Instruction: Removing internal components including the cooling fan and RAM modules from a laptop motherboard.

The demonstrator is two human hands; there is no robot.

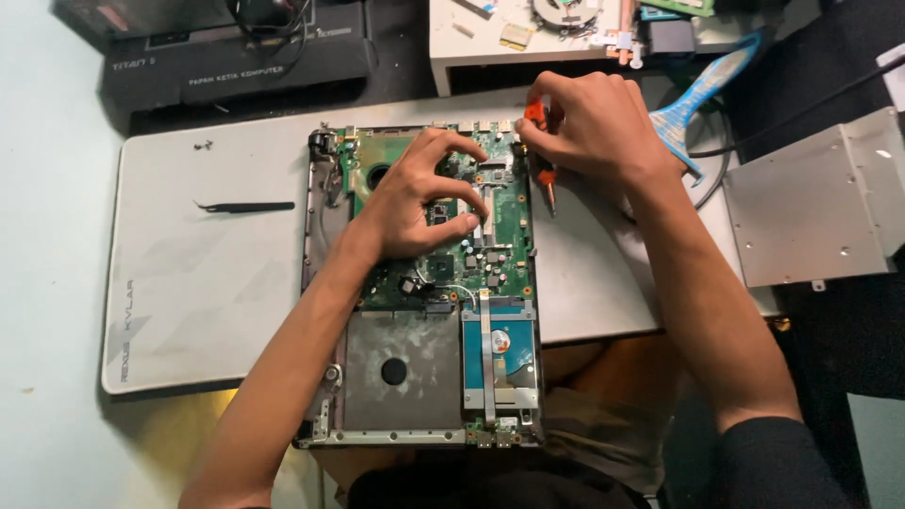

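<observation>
Gripping a small screwdriver with an orange handle and dark shaft (543,151), right hand (589,127) closed around it, tip angled down just off the right edge of the green laptop motherboard (504,221). Spread and holding nothing, left hand (415,198) pressed flat on the middle of that board, fingertips curled down onto the chips near its top edge. Seated in an opened grey laptop chassis (396,368), board filling the upper half, bare grey metal panel with a round hole lower left, blue-labelled hard drive (514,353) lower right with a pale ribbon cable running across it. Lying on a large light-grey desk mat (207,292), chassis overhanging the near edge toward the lap. Well apart to the left on the mat, black pointed tweezers (245,206) and a few tiny dark screws (203,145). Behind the mat, long black keyboard box (236,61) and a white tray of small parts (490,38). To the right, blue patterned plastic tool (702,99) beside the right wrist, and a bent silver metal bracket plate (815,203) farther out
</observation>
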